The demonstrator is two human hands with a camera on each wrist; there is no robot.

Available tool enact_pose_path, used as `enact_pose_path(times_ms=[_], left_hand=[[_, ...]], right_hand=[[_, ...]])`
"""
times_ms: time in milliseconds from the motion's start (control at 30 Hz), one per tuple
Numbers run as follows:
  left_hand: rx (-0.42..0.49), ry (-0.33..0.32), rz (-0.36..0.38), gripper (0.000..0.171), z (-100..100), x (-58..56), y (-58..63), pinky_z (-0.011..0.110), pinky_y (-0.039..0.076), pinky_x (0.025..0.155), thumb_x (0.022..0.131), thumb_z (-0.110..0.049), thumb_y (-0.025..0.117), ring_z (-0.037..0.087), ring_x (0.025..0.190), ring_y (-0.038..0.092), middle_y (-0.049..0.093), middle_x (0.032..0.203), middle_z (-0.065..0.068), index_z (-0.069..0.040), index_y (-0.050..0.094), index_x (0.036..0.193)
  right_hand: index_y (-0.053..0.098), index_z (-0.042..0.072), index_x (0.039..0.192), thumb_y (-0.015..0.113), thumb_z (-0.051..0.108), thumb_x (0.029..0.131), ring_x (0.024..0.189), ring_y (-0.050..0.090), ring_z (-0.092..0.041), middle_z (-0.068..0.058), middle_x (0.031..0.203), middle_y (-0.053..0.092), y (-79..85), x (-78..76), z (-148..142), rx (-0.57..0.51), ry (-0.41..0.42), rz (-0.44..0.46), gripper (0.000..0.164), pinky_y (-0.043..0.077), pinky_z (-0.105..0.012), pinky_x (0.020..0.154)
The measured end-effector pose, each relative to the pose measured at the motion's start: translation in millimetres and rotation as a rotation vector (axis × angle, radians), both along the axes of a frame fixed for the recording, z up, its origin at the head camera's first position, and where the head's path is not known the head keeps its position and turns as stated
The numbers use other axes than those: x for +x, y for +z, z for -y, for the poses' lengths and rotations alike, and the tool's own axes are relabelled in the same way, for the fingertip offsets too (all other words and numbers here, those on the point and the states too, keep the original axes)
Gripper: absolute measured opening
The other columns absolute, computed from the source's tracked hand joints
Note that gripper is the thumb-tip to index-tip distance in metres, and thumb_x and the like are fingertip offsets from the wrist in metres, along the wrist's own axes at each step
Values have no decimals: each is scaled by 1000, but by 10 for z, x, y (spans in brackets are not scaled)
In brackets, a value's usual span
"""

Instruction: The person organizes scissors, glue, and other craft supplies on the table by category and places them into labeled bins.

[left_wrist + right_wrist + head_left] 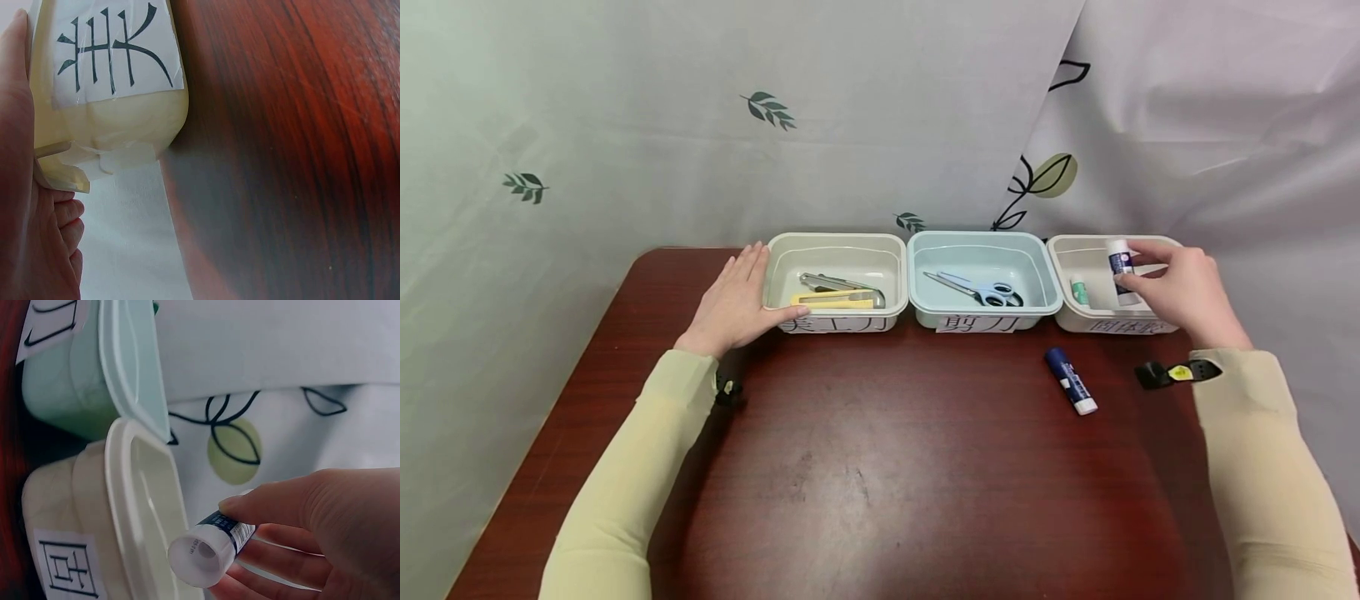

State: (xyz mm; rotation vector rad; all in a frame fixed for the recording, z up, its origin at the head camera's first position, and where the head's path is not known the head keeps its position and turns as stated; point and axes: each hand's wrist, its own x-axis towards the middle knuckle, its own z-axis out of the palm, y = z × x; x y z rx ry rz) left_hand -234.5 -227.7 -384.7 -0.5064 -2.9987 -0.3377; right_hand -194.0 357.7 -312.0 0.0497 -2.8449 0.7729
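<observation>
My right hand point(1187, 287) pinches a glue stick point(1121, 271) with a dark blue label and white ends, tilted over the right-hand beige bin point(1060, 312). In the right wrist view the glue stick point(209, 550) shows its round white end, held between thumb and fingers. A small green-and-white glue stick point(1079, 290) is inside that bin. My left hand point(733, 304) rests against the left side of the left-hand beige bin point(898, 250), its thumb along the front rim. Another glue stick point(1071, 381), blue with a white end, lies on the table before the right bin.
Between the beige bins stands a light blue bin point(925, 317) holding scissors point(977, 287). The left bin contains a yellow utility knife point(838, 299) and a grey one point(835, 282). Paper labels mark the bins' fronts. A patterned curtain point(850, 125) hangs behind the dark red table point(887, 467).
</observation>
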Motion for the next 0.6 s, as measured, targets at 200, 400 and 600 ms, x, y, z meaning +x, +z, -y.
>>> enact_pose_path(times_ms=[200,400,600], left_hand=[[-2,0,1,122,-2,4,2,45,5,124,86,-80,55,35,154,8,13,166,24,8,12,159],[-1,1,8,122,-4,16,17,45,4,124,86,-79,56,35,154,8,13,166,24,8,12,159],[-4,1,18,122,-7,27,30,44,3,124,86,-78,56,35,154,7,12,166,25,8,11,159]], right_hand=[[63,0,137,76,21,92,67,56,13,-30,118,67,-87,-111,-95,26,-3,39,52,41,-19,63],[60,-4,138,72,21,94,109,58,-46,-32,119,65,-189,-195,-187,33,-21,99,52,41,-40,76],[56,-7,139,70,32,95,128,42,-54,-31,127,60,-250,-237,-245,35,-48,133,60,41,-61,94]])
